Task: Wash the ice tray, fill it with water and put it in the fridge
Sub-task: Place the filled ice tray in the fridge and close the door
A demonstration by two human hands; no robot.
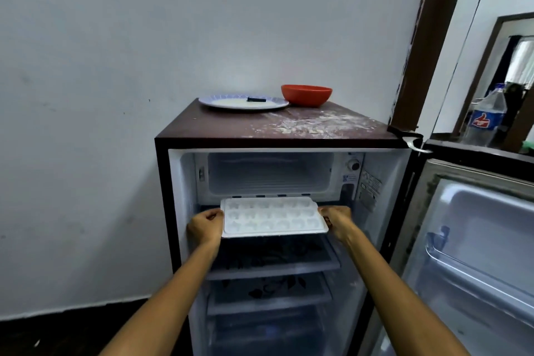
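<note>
Holding the ice tray [273, 217] level at the open fridge [277, 141], the left hand [204, 225] and right hand [337, 218] each have fingers clamped on an end. Final step, by my judgement: placing. Next, slide it flat into the freezer box [270, 173] behind, without spilling.

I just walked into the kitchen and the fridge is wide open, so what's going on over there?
A person is holding a white ice tray level in front of the open fridge, left hand gripping its left end and right hand its right end. The tray sits just below the freezer compartment, above the top shelf, not yet set down. On top of the fridge are a plate and an orange bowl.
</note>
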